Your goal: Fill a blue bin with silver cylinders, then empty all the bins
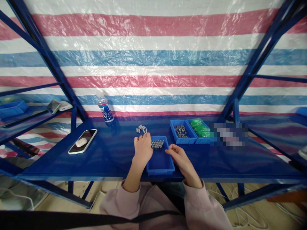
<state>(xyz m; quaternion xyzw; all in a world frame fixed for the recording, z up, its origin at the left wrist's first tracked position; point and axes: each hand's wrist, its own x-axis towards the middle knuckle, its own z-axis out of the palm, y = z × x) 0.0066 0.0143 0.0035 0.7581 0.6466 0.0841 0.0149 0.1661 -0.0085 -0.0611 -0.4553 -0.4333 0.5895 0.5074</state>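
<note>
A shallow blue plastic bin [160,164] sits on the table in front of me, with rows of small shiny metal cylinders [157,144] standing at its far end. Over the bin's left rim reaches my left hand [143,147], fingers curled down beside a small loose pile of metal cylinders [141,127]. Its fingertips are partly hidden, so what they pinch does not show. My right hand [179,155] is at the bin's right rim, with thumb and fingers closed on the edge.
Two more blue bins stand at the back right, one with small metal parts [180,131], one with green plastic packets [199,128]. A blurred patch [229,134] lies beyond. At left are a bottle [105,110] and a phone [88,135] with a white case [81,142] on it.
</note>
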